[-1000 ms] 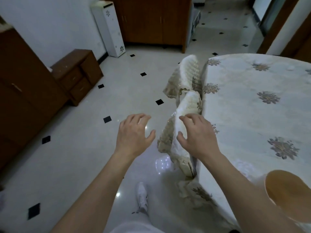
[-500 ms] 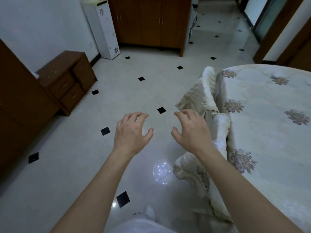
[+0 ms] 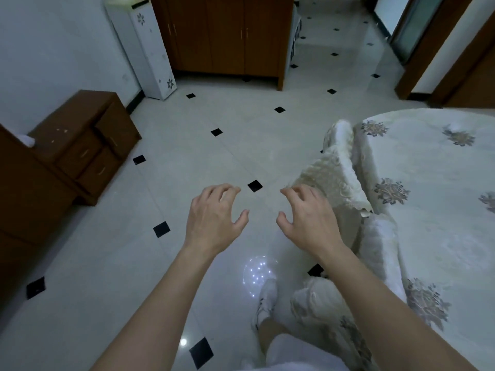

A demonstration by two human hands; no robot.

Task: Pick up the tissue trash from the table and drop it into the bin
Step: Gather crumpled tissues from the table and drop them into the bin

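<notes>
Now the left hand and right hand hover empty and loosely curled over the floor. A small white lump, likely the tissue, lies on the table at two o'clock. Turn there and pinch it lightly.

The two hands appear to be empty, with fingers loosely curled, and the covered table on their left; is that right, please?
Not quite: the head view shows the covered table on their right. The left hand and right hand are indeed empty, fingers loosely curled.
</notes>
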